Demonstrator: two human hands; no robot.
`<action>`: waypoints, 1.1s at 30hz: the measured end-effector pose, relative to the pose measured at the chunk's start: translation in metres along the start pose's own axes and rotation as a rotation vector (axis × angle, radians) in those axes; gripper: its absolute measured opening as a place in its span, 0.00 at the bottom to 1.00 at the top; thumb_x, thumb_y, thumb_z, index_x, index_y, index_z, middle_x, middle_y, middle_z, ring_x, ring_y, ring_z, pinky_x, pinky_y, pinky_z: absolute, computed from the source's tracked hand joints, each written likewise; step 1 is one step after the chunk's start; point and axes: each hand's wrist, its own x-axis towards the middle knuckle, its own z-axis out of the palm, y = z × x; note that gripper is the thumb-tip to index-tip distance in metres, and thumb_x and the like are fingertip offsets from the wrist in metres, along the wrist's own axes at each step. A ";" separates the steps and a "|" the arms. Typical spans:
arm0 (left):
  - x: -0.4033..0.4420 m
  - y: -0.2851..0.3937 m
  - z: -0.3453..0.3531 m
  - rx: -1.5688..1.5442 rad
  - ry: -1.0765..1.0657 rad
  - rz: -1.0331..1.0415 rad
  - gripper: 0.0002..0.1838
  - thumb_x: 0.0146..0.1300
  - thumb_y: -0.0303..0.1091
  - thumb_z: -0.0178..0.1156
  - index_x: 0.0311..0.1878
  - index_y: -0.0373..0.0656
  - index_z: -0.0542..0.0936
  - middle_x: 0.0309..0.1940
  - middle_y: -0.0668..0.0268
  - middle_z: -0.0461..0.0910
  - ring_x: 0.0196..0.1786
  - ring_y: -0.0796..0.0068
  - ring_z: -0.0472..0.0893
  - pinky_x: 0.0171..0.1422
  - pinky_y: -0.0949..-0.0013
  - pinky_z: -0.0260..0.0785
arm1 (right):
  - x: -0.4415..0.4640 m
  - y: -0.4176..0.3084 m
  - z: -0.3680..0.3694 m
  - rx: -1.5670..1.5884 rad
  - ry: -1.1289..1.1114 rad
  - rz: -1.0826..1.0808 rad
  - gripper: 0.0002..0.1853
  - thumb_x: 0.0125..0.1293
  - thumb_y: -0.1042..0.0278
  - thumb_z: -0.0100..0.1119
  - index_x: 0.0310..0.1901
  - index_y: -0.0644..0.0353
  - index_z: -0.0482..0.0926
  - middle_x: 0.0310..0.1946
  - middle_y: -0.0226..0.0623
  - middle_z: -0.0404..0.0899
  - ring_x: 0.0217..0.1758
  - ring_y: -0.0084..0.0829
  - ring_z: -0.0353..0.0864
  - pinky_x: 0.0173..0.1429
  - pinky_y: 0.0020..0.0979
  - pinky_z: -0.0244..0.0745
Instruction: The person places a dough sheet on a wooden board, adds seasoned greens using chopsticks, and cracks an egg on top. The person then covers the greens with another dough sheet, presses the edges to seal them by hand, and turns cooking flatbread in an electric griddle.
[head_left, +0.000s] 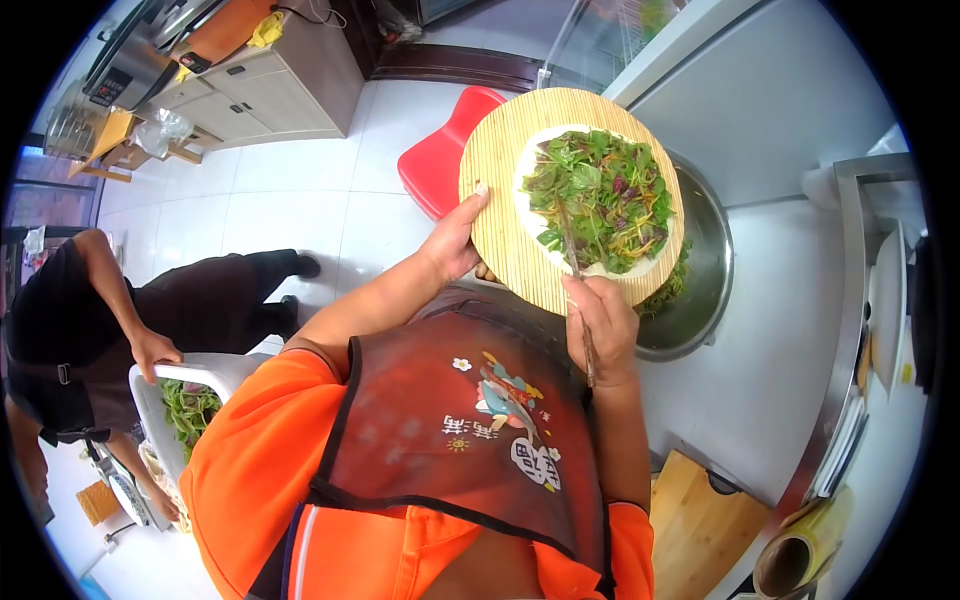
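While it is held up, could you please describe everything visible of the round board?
The round board is pale yellow, ribbed with fine parallel strips that look like bamboo or straw. The left hand grips its edge. A white sheet lies on it, largely covered by leafy greens; the right hand holds a thin utensil over them. Its upper face is toward the camera, and it hides part of the metal bowl.

White tiled floor [285, 200]; pale wooden cabinet [270, 100]; red seat [432, 160].
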 end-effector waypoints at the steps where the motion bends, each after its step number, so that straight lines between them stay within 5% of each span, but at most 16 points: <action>1: 0.000 0.001 0.000 0.005 0.005 -0.009 0.29 0.74 0.52 0.52 0.68 0.39 0.67 0.62 0.57 0.76 0.61 0.63 0.78 0.68 0.56 0.69 | 0.000 -0.001 0.001 0.001 -0.007 -0.017 0.18 0.55 0.79 0.61 0.50 0.60 0.81 0.37 0.41 0.77 0.34 0.41 0.80 0.37 0.36 0.78; 24: -0.006 -0.003 0.004 -0.018 0.008 0.025 0.28 0.76 0.48 0.50 0.70 0.40 0.65 0.64 0.59 0.74 0.65 0.62 0.76 0.71 0.56 0.68 | -0.006 -0.013 -0.012 -0.050 0.163 -0.050 0.16 0.54 0.79 0.64 0.47 0.60 0.83 0.39 0.39 0.77 0.32 0.38 0.79 0.34 0.34 0.76; 33: -0.015 0.007 0.011 -0.040 -0.024 0.013 0.27 0.75 0.46 0.51 0.70 0.40 0.65 0.64 0.58 0.74 0.65 0.61 0.76 0.71 0.55 0.68 | 0.022 0.001 0.021 -0.037 0.037 -0.083 0.18 0.54 0.80 0.64 0.48 0.59 0.80 0.37 0.38 0.75 0.32 0.39 0.79 0.34 0.36 0.76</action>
